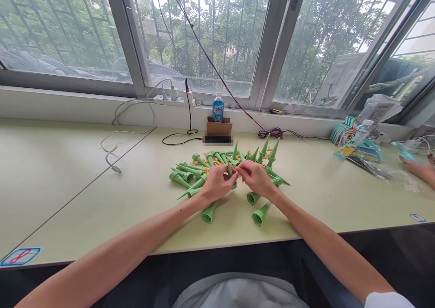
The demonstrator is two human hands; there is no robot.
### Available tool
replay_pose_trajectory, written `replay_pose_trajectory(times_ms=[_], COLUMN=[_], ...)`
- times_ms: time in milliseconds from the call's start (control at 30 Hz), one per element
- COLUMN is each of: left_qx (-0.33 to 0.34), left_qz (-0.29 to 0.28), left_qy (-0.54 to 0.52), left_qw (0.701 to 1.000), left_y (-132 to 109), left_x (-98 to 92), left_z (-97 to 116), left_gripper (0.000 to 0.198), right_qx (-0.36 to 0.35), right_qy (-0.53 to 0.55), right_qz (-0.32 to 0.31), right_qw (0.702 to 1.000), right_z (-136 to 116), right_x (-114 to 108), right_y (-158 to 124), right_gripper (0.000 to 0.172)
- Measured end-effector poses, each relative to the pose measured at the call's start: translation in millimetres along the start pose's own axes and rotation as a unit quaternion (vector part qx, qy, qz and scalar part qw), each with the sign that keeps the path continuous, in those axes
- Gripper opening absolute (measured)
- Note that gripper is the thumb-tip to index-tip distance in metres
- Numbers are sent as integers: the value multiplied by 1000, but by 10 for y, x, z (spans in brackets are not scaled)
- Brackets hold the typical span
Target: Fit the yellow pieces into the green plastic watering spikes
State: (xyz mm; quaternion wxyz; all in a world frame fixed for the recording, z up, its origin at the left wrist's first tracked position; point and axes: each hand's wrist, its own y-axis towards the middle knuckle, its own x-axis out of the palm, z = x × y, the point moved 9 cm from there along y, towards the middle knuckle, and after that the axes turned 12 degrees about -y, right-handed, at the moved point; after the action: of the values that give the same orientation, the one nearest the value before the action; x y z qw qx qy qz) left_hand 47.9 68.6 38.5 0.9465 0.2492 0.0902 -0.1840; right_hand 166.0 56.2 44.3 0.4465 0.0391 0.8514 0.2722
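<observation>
Several green plastic watering spikes (259,216) with threaded, hollow caps lie in a loose pile on the table. A few others stand point-up at the back. Small yellow plastic pieces (206,162) are scattered among them. My left hand (217,182) is closed around one green spike (230,167), its tip pointing up between thumb and fingers. Beside it, my right hand (257,177) is pinched, fingertips close to the held spike. Whatever lies between those right fingertips is too small to make out.
Behind the pile, a blue bottle (218,108) stands at a small cardboard box (219,127). Cables (272,132) and a power strip (172,100) lie along the window side. To the right are teal hangers (343,131), plastic packaging (406,180) and another person's hand (417,167).
</observation>
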Motion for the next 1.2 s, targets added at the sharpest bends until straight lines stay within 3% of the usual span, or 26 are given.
replay_pose_trajectory(times_ms=[1033,1200], left_qx=[-16,-17], left_qz=[36,35], left_qy=[-21,-18], left_qw=[999,999], left_y=[0,3], left_x=[-64,-70], left_z=[-14,-19], left_gripper=[22,21], right_qx=[37,27], right_qy=[-17,-16], right_qz=[39,19], right_qw=[998,999], right_z=[55,31], right_x=[-101,-71], right_y=[12,9], right_gripper=[29,27])
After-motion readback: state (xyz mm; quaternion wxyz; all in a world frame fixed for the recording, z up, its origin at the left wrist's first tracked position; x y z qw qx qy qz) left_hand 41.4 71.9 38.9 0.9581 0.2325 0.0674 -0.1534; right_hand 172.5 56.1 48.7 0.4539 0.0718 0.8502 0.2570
